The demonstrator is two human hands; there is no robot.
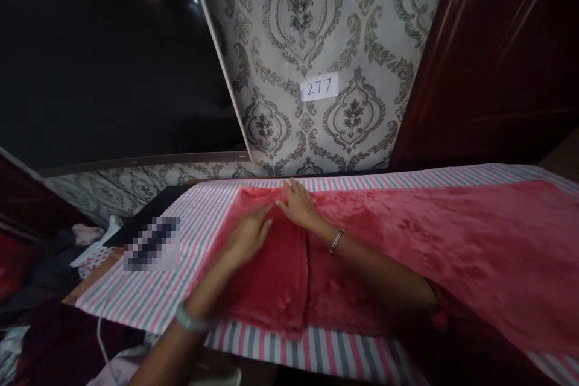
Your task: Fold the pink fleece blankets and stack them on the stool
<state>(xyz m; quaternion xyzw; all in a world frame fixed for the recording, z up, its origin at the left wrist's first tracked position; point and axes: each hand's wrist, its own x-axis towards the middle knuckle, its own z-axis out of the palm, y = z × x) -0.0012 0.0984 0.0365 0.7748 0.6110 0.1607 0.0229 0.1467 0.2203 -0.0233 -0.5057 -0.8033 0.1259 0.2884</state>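
Left hand (246, 235) and right hand (301, 205), fingers flat and spread, press a red blanket (407, 241) on the striped sheet (181, 247), frame center.

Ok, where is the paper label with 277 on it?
In the head view, the 277 label is stuck on the patterned wallpaper, centre frame, above the red fleece cloth and both hands.

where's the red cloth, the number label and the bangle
red cloth (407, 241), head view, on its flat spread middle
number label (319, 86), head view, on the written digits
bangle (336, 240), head view, on the band at the right wrist
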